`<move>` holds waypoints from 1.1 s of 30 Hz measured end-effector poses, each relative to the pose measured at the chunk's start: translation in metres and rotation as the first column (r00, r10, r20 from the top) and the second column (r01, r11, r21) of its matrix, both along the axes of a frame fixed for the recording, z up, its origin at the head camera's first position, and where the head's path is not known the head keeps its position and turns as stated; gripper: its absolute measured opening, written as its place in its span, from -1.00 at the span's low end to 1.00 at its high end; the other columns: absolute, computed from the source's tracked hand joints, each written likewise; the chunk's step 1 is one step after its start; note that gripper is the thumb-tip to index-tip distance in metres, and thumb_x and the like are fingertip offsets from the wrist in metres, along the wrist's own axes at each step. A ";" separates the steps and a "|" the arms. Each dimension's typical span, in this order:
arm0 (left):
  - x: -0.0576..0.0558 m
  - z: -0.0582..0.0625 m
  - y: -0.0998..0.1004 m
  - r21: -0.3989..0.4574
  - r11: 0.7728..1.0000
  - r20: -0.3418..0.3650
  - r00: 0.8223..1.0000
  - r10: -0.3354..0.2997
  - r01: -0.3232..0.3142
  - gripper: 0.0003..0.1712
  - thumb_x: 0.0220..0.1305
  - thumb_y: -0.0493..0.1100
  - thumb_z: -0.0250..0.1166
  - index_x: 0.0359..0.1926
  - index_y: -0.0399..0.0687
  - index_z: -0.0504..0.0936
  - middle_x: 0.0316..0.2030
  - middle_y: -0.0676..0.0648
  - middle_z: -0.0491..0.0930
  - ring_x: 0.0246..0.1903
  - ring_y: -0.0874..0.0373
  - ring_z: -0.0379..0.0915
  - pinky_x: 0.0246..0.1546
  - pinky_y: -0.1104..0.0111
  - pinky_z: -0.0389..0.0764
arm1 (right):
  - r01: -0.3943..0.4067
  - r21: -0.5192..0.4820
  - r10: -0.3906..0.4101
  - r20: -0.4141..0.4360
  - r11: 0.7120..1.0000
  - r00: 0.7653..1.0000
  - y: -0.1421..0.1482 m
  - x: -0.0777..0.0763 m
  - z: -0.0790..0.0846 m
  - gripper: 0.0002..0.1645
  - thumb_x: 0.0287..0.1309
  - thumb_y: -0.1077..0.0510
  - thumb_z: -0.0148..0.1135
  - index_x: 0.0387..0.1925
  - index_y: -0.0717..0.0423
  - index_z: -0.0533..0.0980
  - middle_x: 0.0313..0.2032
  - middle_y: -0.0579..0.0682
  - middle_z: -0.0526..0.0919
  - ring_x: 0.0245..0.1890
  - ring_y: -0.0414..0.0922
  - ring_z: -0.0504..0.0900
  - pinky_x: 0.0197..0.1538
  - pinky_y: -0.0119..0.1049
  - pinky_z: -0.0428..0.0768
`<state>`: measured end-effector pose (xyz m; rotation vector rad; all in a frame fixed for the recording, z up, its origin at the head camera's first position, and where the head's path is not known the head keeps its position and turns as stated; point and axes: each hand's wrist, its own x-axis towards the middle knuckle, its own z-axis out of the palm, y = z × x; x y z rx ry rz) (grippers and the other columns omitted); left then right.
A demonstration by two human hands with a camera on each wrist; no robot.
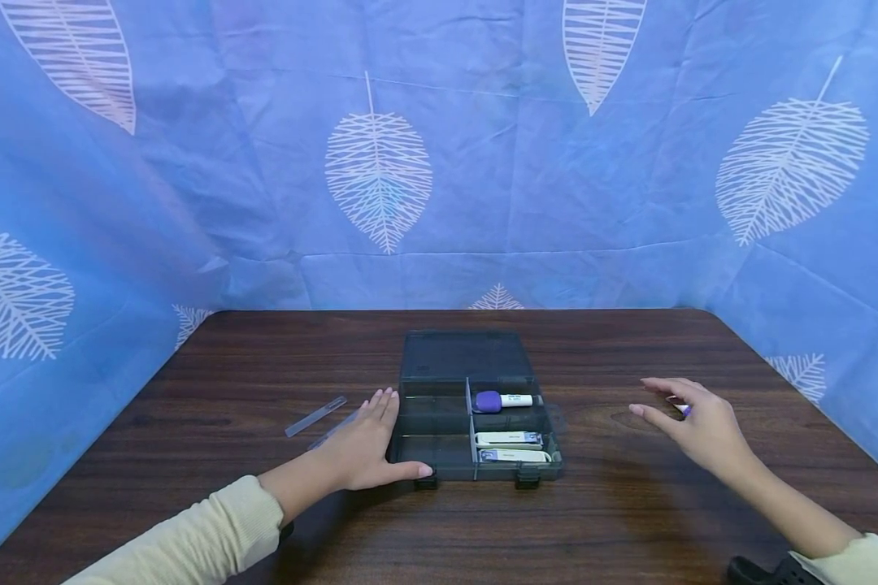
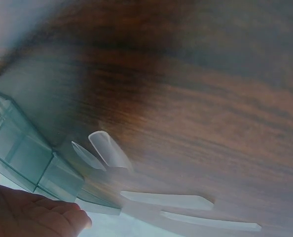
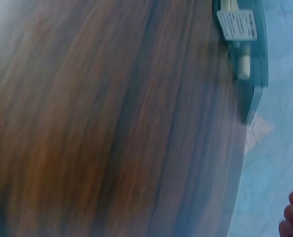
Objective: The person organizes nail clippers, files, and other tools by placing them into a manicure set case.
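A dark translucent compartment box (image 1: pixel 439 422) stands on the table with its lid laid back. My left hand (image 1: pixel 362 447) rests against the box's left side, fingers straight and thumb at the front latch (image 1: pixel 426 481). In the right compartments lie a purple-and-white tube (image 1: pixel 505 401) and two nail clippers (image 1: pixel 510 439). My right hand (image 1: pixel 702 426) is well to the right of the box, thumb and fingers apart. A small purple-and-white thing (image 1: pixel 684 409) shows in that gap, mostly hidden by the hand; whether they touch cannot be told.
Left of the box lie thin clear strips (image 1: pixel 315 417), one partly behind the left hand; the left wrist view shows several strips (image 2: pixel 166 199). The dark wooden table (image 1: pixel 593 520) ends at a blue leaf-patterned cloth (image 1: pixel 468 179).
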<state>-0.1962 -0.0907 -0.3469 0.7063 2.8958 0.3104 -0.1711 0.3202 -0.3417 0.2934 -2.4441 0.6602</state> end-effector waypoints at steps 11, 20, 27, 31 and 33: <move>-0.002 0.000 0.000 0.008 1.000 0.010 1.000 0.010 -0.010 0.27 0.01 0.55 0.05 0.41 -0.31 -0.06 0.42 -0.29 -0.08 0.43 -0.12 -0.20 0.38 0.03 0.02 | 0.111 0.034 -0.114 0.098 0.993 0.989 0.038 0.002 -0.007 -0.44 -0.02 0.09 0.39 -0.04 0.38 0.51 -0.18 0.39 0.59 -0.38 0.10 0.64 -0.54 -0.30 0.52; -0.001 0.000 0.000 0.021 1.000 0.008 1.000 0.000 -0.001 0.27 0.01 0.53 0.07 0.41 -0.32 -0.07 0.42 -0.30 -0.08 0.43 -0.13 -0.20 0.38 0.02 0.02 | 0.179 0.071 -0.189 0.175 0.981 0.966 0.066 0.001 -0.020 -0.36 0.01 0.01 0.35 -0.05 0.48 0.47 -0.16 0.47 0.57 -0.27 0.37 0.56 -0.47 -0.06 0.51; 0.000 0.002 0.001 0.026 1.000 0.013 1.000 0.000 0.000 0.26 0.02 0.52 0.07 0.41 -0.34 -0.07 0.42 -0.31 -0.08 0.43 -0.13 -0.19 0.38 0.02 0.03 | 0.230 0.121 -0.256 0.291 0.966 0.922 0.076 -0.005 -0.022 -0.28 0.08 -0.07 0.28 -0.05 0.56 0.43 -0.14 0.50 0.54 -0.19 0.39 0.53 -0.32 0.06 0.44; 0.000 0.002 0.001 0.022 1.000 0.017 1.000 0.004 -0.004 0.27 0.02 0.53 0.07 0.41 -0.33 -0.08 0.42 -0.30 -0.09 0.43 -0.13 -0.20 0.38 0.03 0.02 | 0.253 0.169 -0.300 0.389 0.953 0.871 0.080 -0.008 -0.020 -0.25 0.08 -0.11 0.26 -0.07 0.58 0.42 -0.22 0.47 0.58 -0.20 0.38 0.52 -0.26 0.07 0.39; 0.000 0.002 0.000 0.020 1.000 0.016 1.000 0.003 -0.004 0.26 0.02 0.53 0.07 0.41 -0.33 -0.08 0.42 -0.30 -0.09 0.43 -0.13 -0.20 0.38 0.03 0.02 | 0.253 0.175 -0.304 0.421 0.952 0.855 0.081 -0.009 -0.019 -0.26 0.08 -0.10 0.26 -0.07 0.58 0.42 -0.23 0.46 0.59 -0.19 0.37 0.52 -0.25 0.07 0.39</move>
